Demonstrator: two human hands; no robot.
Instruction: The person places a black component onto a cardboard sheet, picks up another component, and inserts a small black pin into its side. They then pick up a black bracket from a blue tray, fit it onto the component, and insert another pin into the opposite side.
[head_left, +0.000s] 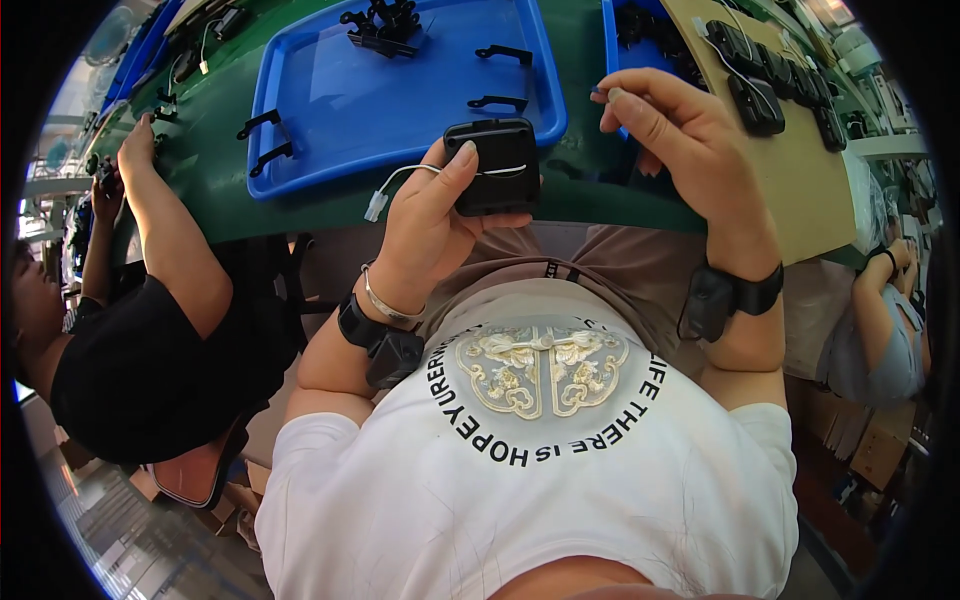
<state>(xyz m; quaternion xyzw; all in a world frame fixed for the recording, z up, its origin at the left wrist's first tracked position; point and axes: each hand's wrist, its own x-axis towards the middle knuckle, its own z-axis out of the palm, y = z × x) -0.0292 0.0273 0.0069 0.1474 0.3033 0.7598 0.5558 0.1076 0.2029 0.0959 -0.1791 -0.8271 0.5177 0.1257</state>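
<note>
My left hand (pixel 428 222) grips a black, square plastic case (pixel 492 168), thumb on its upper face and fingers beneath. A thin white cable runs across the case and hangs off to the left, with a clear white plug (pixel 376 206) at its end. To the right of the case and apart from it, my right hand (pixel 680 130) is raised near the table's edge. Its thumb and forefinger pinch together at a tiny dark bluish thing, too small to name.
A blue tray (pixel 330 95) holds black brackets (pixel 497 103) and a black cluster (pixel 385 28). Another blue bin (pixel 622 45) has black parts. Black cases (pixel 755 105) with white cables lie on a tan board (pixel 800 190). Co-workers (pixel 170 340) sit on both sides along the green table (pixel 215 190).
</note>
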